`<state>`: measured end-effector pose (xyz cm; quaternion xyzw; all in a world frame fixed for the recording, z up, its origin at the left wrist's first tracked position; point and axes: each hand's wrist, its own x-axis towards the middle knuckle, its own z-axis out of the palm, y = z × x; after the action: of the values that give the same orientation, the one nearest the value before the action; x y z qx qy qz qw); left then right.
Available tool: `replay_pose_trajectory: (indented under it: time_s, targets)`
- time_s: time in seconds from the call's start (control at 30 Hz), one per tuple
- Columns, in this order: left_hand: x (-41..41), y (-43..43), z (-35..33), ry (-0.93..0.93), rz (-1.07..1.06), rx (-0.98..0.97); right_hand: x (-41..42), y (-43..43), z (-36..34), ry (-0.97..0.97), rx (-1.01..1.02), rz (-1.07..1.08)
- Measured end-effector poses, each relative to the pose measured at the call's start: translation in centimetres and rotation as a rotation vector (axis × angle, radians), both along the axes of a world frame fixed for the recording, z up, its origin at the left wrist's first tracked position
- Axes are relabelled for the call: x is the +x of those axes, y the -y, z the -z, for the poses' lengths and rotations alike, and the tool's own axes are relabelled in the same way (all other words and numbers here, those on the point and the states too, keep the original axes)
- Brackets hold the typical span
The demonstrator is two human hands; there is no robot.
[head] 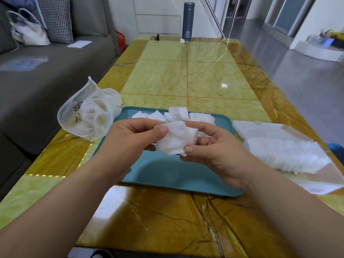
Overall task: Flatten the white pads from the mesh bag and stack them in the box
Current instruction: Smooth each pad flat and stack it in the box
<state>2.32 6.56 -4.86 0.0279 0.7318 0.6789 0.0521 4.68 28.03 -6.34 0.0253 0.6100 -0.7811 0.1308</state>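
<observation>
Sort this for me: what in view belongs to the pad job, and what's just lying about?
Job: left hand and right hand gripping crumpled pads; mesh bag; loose pads on the tray; box of stacked pads.
Lying about: flask, handbag, cushion, paper on the sofa.

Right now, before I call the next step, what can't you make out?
Head view only.
The bunch of pads: count hidden; left hand and right hand cover its edges.
The mesh bag: what remains inside is blurred by the mesh; its writing is too small to read.
The box: the right frame edge cuts it off, so its depth and fill are unclear.
</observation>
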Motion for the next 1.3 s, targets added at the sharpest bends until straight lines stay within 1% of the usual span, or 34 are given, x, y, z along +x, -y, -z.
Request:
replay_pose_trajectory:
  time_s: [0.17, 0.27, 0.33, 0.4, 0.47, 0.6, 0.73, 0.93, 1.07, 1.17, 1.3]
  targets:
    - [-0.3, 0.3, 0.0, 0.024, -0.023, 0.041, 0.1, 0.1, 0.1, 0.039, 0.003, 0.045]
    - [-0.6, 0.7, -0.1, -0.021, -0.123, 0.045, 0.0, -0.1, 0.2, 0.085, -0.026, 0.091]
    - [-0.6, 0.8, -0.1, -0.009, -0.164, 0.132, -0.2, -0.2, 0.4, 0.105, -0.049, 0.118]
    - [-0.1, 0.3, -0.2, 0.018, -0.1, 0.195, -0.3, -0.1, 0.5, 0.119, -0.077, 0.125]
    - [0.7, -0.5, 0.2, 0.013, -0.035, 0.15, -0.4, 0.0, 0.5, 0.118, -0.085, 0.095]
    - [1.2, -1.6, 0.9, -0.012, -0.024, 0.039, -0.4, 0.0, 0.5, 0.102, -0.067, 0.039]
    - [1.2, -1.7, 1.0, -0.036, -0.047, 0.026, -0.1, 0.0, 0.2, 0.089, -0.075, -0.002]
    - [1.2, -1.8, 1.1, -0.076, -0.077, 0.016, 0.1, 0.1, 0.0, 0.092, -0.092, 0.005]
    - [1.3, -1.9, 1.0, -0.102, -0.102, -0.059, 0.3, 0.1, -0.4, 0.078, -0.127, -0.021]
    - [1.3, -1.7, 0.9, -0.108, -0.115, -0.098, 0.2, 0.2, -0.8, 0.114, -0.18, 0.004]
    - [1.2, -1.4, 0.9, -0.157, -0.128, -0.212, -0.2, 0.3, -0.5, 0.149, -0.145, 0.07]
